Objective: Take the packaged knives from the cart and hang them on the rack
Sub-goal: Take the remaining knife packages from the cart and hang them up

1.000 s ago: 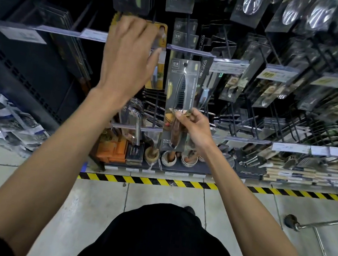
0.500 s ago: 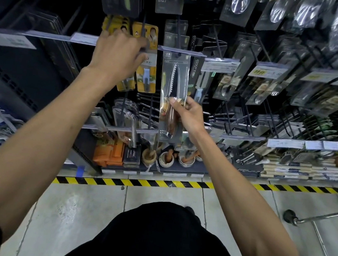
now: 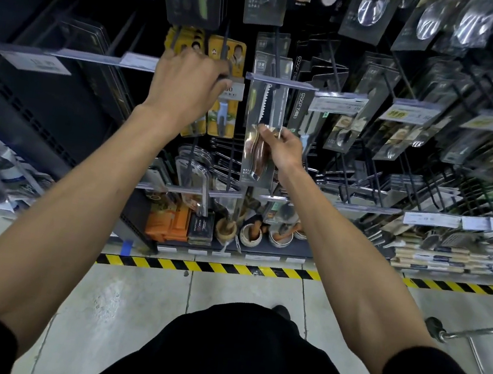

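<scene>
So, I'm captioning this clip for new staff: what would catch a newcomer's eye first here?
The right hand pinches a packaged serrated knife with a wooden handle, held up against the rack. Left of it, the left hand is at the yellow packages. Below runs yellow-black floor tape.

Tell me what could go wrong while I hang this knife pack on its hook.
1. The right hand pinches the packaged knife only low down, at the handle end, so its top could swing off the hook. The price strip hides where they meet.
2. If the hole isn't fully on, letting go could drop the pack onto the floor tiles.
3. The left hand is against the yellow packages next door and might knock them loose.
</scene>
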